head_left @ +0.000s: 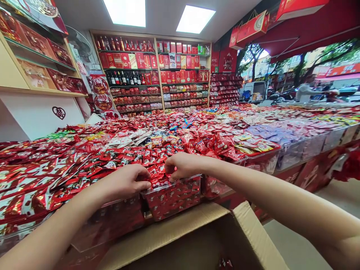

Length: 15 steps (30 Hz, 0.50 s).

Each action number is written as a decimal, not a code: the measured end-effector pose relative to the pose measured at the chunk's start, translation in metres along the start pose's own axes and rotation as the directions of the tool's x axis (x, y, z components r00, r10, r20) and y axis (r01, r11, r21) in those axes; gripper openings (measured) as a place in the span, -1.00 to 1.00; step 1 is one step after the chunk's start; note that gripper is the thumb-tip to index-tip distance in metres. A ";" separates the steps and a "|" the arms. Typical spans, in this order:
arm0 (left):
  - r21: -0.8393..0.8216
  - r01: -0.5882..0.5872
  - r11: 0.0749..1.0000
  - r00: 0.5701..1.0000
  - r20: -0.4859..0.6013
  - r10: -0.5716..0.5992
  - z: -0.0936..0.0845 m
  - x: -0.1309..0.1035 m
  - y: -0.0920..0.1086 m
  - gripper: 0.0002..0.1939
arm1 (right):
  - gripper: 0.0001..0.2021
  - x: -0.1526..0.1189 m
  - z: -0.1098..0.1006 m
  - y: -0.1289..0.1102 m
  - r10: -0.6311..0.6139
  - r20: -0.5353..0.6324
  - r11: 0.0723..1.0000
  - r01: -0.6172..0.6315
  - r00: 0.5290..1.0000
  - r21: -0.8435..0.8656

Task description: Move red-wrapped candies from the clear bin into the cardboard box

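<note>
In the clear bin (pixel 171 198), both hands (pixel 128 182) (pixel 182 165) grip pressed into red candies (pixel 157 176), fingertips hidden.

Both hands (pixel 157 174) on candy bin (pixel 173 198)

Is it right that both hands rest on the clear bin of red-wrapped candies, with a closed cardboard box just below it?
Not quite. The head view shows the left hand and right hand on the clear bin of red-wrapped candies, but the cardboard box below is open, its flaps folded outward.
</note>
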State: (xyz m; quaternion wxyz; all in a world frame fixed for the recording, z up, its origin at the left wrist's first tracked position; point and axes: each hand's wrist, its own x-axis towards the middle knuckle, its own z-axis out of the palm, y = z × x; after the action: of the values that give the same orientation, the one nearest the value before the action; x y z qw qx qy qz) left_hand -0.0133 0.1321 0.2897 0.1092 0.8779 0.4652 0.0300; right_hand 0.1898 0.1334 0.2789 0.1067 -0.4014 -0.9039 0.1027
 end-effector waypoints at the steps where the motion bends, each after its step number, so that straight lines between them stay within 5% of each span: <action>1: -0.006 0.006 1.000 1.000 0.015 -0.006 0.001 -0.001 -0.003 -0.71 | -0.76 -0.001 -0.001 -0.002 0.007 -0.002 1.000 -0.007 1.000 0.003; 11: 0.038 -0.011 0.999 0.992 0.126 0.006 -0.008 0.019 0.007 -0.67 | -0.83 0.004 0.000 -0.016 0.006 0.002 1.000 -0.006 1.000 -0.029; 15: 0.070 -0.015 0.997 0.975 0.222 -0.001 -0.010 0.029 0.010 -0.82 | -0.83 0.005 0.001 -0.013 0.012 -0.017 0.999 -0.013 1.000 -0.044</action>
State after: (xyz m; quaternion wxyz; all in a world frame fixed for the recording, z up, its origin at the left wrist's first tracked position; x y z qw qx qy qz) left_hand 0.0095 0.1522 0.3000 0.1292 0.8808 0.4477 -0.0846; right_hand 0.1766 0.1284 0.2822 0.1048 -0.4102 -0.9024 0.0800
